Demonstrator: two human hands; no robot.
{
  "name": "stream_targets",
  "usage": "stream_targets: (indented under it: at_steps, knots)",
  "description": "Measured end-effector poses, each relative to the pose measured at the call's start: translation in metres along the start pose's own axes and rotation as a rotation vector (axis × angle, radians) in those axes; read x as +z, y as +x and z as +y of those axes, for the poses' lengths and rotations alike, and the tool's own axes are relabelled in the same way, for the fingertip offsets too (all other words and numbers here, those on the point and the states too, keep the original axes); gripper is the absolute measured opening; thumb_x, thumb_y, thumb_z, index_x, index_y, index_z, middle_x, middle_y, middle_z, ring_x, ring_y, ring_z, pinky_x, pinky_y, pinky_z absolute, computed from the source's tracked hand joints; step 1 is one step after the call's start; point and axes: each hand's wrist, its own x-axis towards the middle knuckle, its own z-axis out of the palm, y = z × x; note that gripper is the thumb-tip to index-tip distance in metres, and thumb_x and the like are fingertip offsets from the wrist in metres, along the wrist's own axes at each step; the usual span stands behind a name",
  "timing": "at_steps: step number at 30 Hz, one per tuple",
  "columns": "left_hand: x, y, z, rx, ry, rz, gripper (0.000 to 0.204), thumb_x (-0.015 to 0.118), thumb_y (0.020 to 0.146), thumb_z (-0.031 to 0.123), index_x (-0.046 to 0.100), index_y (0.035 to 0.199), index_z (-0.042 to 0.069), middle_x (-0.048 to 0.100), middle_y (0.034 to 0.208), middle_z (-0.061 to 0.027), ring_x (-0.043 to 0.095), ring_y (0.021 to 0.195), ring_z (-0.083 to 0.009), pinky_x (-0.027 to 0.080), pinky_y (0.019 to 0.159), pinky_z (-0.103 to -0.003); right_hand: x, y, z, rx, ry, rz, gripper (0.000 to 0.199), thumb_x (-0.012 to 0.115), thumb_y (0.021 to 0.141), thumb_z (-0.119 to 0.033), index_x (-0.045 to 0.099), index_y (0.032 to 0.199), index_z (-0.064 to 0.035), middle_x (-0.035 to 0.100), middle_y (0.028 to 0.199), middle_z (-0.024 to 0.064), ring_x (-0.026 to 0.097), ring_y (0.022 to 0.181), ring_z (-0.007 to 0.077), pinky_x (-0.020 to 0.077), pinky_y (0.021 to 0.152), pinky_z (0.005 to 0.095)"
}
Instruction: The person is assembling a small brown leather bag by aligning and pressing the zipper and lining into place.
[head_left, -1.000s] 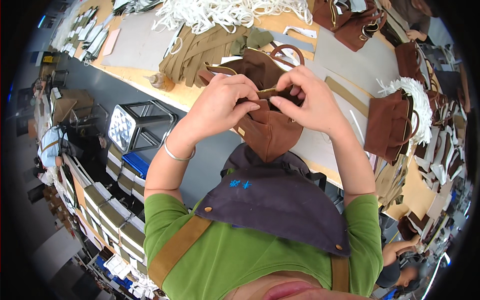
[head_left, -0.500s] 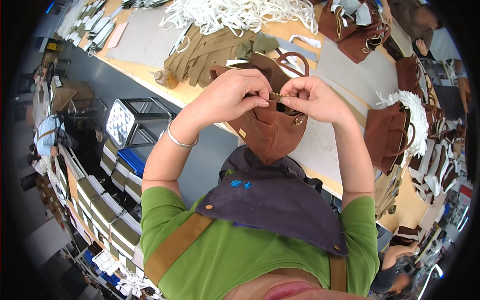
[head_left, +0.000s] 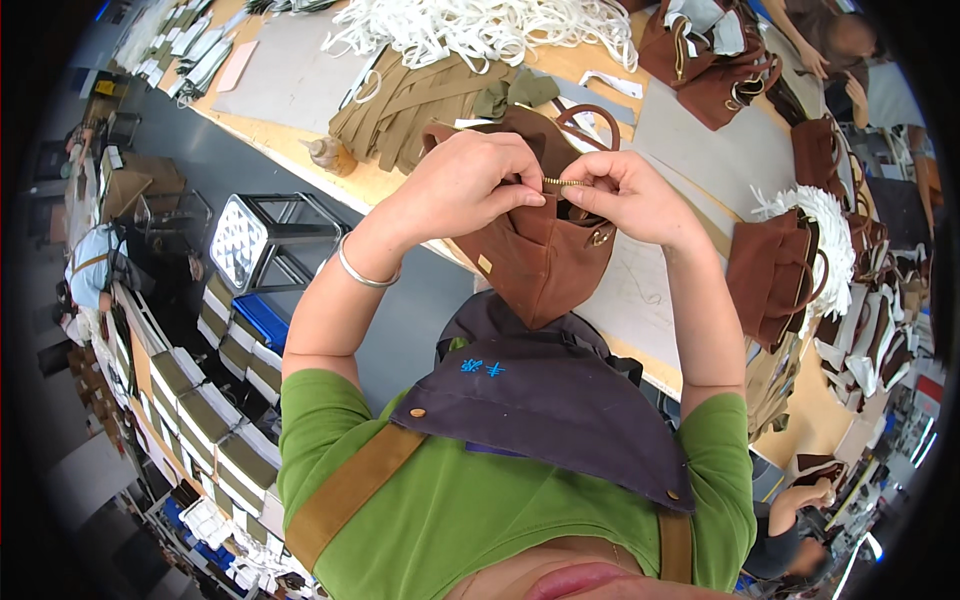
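Note:
A brown handbag (head_left: 545,268) rests at the near edge of the table, its mouth facing up and a rounded handle (head_left: 612,122) rising behind it. Across its opening runs a short stretch of gold-toothed zipper (head_left: 562,182). My left hand (head_left: 470,178), below a silver bangle (head_left: 360,268), pinches the zipper's left end against the bag's rim. Thumb and forefinger of my right hand (head_left: 632,195) grip the other end, a few finger-widths away. My fingers cover both ends of the zipper.
Olive straps (head_left: 405,108) and a heap of white cords (head_left: 480,28) lie beyond the bag. A small bottle (head_left: 330,156) stands near the table edge. More brown bags (head_left: 770,272) sit to the right. A metal stool (head_left: 240,240) is on the left.
Both hands keep their pinch on the zipper and have barely shifted. At the far upper right, another person's hands have moved.

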Motion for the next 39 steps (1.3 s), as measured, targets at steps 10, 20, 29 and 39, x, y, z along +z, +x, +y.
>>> stream_targets:
  at_steps: [10,20,29,39]
  knots:
    - [0.005,0.001,0.008,-0.051,0.094,0.061,0.012,0.072,0.082,0.01,0.064,0.081,0.002,0.062,0.074,-0.0108,0.061,0.065,-0.0272,0.047,0.061,-0.036,0.0,0.001,-0.003,-0.008,-0.04,-0.003,0.011,0.067,0.093,-0.011,0.069,0.098,-0.0023,0.058,0.072,-0.0059,0.046,0.065,0.0014,0.0394,0.056,0.021]
    - [0.007,-0.002,0.009,0.008,0.105,0.094,0.012,0.071,0.081,0.01,0.061,0.079,0.003,0.061,0.073,-0.0097,0.06,0.067,-0.0294,0.045,0.063,-0.038,0.001,0.001,0.005,-0.034,0.012,0.004,0.011,0.068,0.091,-0.009,0.069,0.099,-0.0018,0.062,0.077,-0.0041,0.049,0.068,0.0024,0.0415,0.059,0.0201]
    - [0.005,-0.004,0.013,-0.02,0.124,0.082,0.013,0.07,0.083,0.013,0.061,0.079,0.005,0.06,0.074,-0.0071,0.058,0.069,-0.0286,0.041,0.069,-0.038,0.004,-0.002,0.002,-0.043,-0.028,0.045,0.01,0.069,0.09,-0.007,0.07,0.098,-0.0018,0.06,0.081,-0.0044,0.05,0.069,0.0032,0.0415,0.06,0.0208]
    - [0.007,-0.002,0.016,-0.065,0.119,0.102,0.015,0.073,0.079,0.012,0.062,0.075,0.003,0.06,0.069,-0.0085,0.059,0.063,-0.0286,0.044,0.061,-0.038,0.006,-0.003,0.002,-0.112,-0.085,0.053,0.01,0.07,0.088,-0.007,0.071,0.096,-0.0016,0.056,0.082,-0.0032,0.048,0.068,0.0044,0.0401,0.06,0.0224]
